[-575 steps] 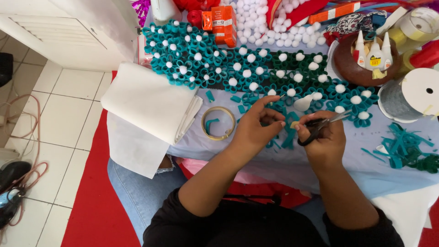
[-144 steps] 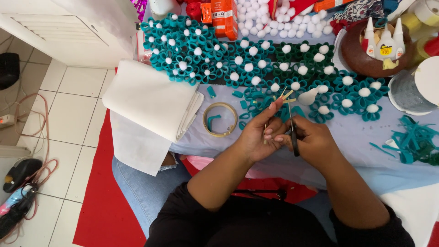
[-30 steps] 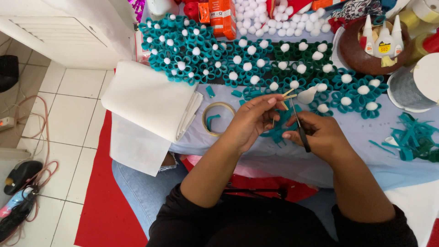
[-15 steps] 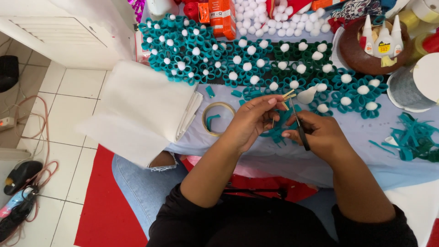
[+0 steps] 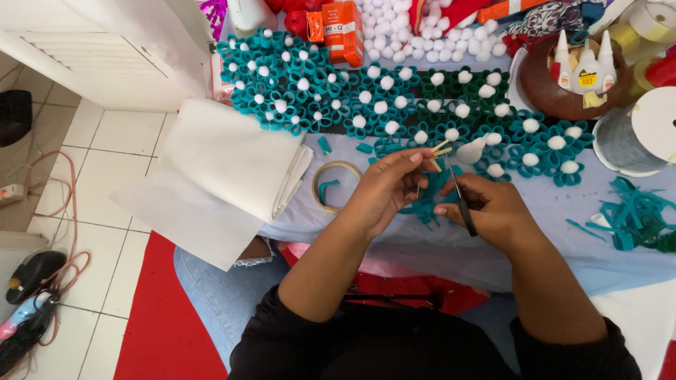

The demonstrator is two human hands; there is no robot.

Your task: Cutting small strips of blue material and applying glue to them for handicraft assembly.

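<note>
Hidden or unclear: the teal ribbon piece lies mostly behind both hands; its shape cannot be made out. What the left fingertips pinch is too small to tell for certain; thin pale sticks show just above them.
Cut off: the brown bowl with glue bottles and the ribbon spools run toward the upper right edge; the white pompoms run off the top edge.
Left hand: forearm rises from the lower centre, wrist bent inward, fingers curled narrow and closed on the teal ribbon piece at the fingertips.
Right hand: comes in from the lower right, knuckles up, fingers wrapped shut around dark tweezers, whose tip points up toward the left fingertips.
Work piece location: on the pale blue desk cloth, between the two hands, just below the rows of teal flowers.
Nearby: tape ring just left of the left hand; folded white fabric further left, overhanging the desk edge; loose teal scraps well to the right.
</note>
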